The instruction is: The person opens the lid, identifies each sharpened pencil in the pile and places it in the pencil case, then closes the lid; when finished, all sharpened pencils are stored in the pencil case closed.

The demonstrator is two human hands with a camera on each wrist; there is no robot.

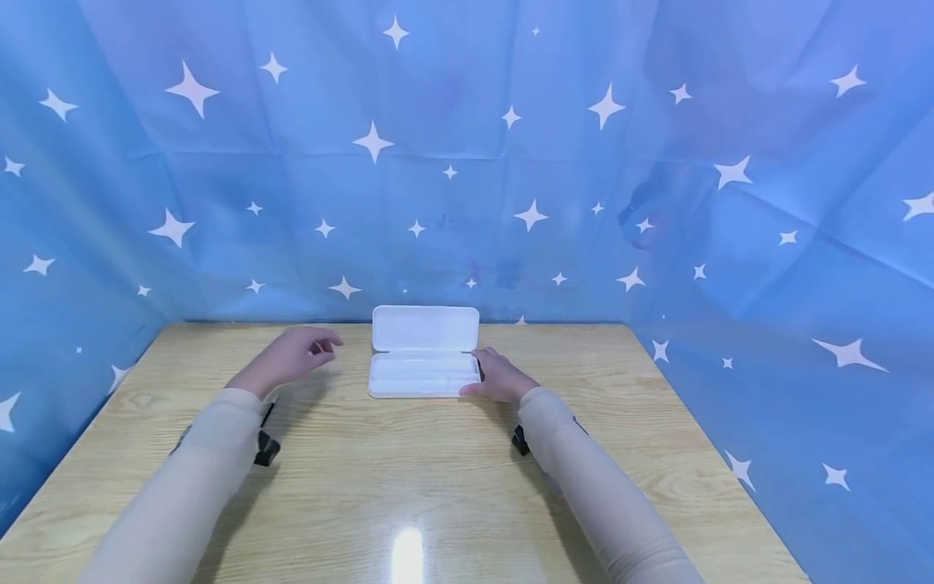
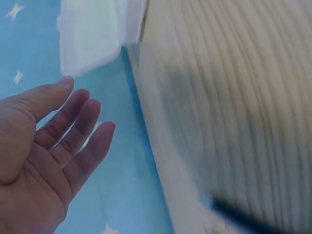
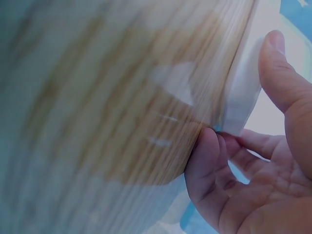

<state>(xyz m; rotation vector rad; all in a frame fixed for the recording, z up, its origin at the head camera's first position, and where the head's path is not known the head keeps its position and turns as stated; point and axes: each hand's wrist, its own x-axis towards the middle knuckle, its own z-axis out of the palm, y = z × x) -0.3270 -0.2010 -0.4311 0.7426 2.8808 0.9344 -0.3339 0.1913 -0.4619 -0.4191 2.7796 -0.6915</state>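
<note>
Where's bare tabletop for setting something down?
Widest: the table between left sleeve and right sleeve, in front of the open white case. Another: right sleeve to table's right edge. Smaller: between left hand and case. Crowded: the case's right end, gripped by the right hand.

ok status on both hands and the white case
Left hand empty. Right hand gripping white case at right end. Lid open. No obstruction visible.

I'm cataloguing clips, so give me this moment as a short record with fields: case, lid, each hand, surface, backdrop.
Case: white, oblong, open, near the table's far edge
Lid: raised at the case's far side
Left hand: left of the case, apart from it, holding nothing
Right hand: gripping the case's right end
Surface: wood-grain table
Backdrop: blue curtain with white stars
</note>
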